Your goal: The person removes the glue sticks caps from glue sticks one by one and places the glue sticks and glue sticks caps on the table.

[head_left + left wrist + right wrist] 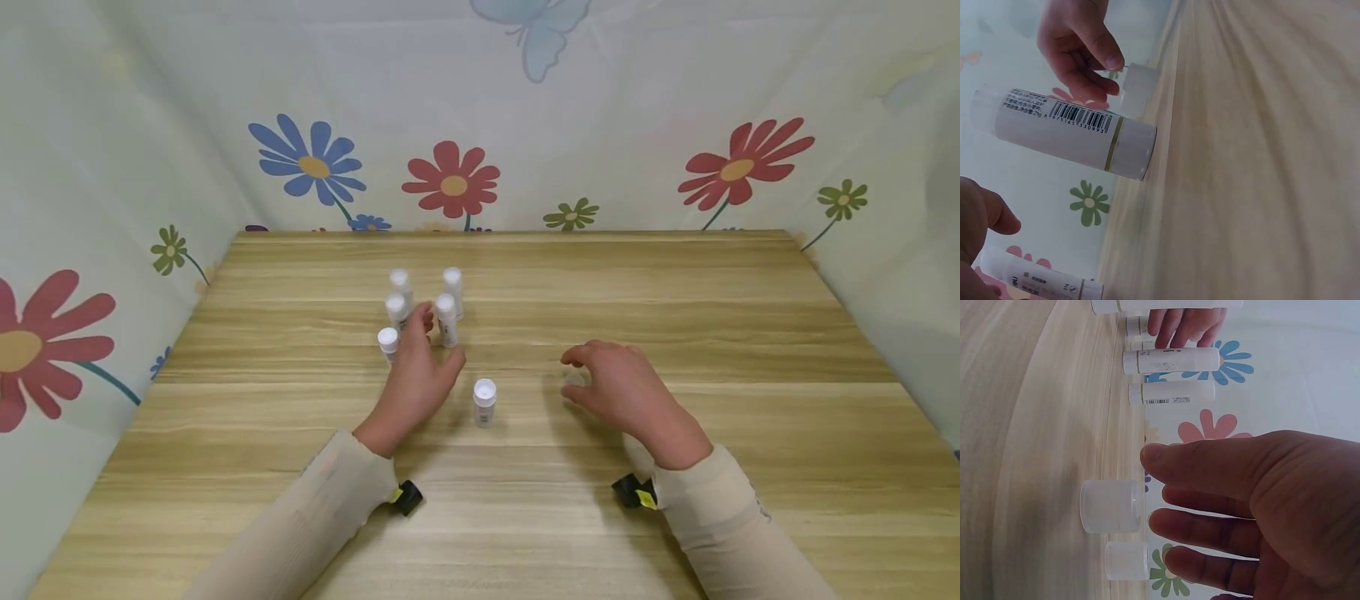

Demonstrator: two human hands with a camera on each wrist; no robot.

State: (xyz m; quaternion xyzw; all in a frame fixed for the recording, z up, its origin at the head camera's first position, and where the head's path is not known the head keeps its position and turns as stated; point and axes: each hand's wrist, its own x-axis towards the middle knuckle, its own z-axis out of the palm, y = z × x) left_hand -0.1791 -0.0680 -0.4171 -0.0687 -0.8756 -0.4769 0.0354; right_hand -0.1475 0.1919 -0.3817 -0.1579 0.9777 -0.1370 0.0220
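Several white tubes stand upright on the table left of centre, among them a tube (447,323) by the left hand (412,379). That hand has its thumb and fingers spread, and no grip on a tube shows. A separate tube (484,403) stands between the hands; in the left wrist view this nearer tube (1063,134) shows a barcode. The right hand (633,396) is held with relaxed, parted fingers beside a translucent cap (576,379). From the right wrist, two translucent caps (1110,506) are visible on the table, apart from the right hand (1241,512).
The wood-patterned table (525,525) has its far edge against a white curtain (615,100) printed with flowers and a butterfly. More of this curtain hangs at the left and right sides. A black device sits at each wrist.
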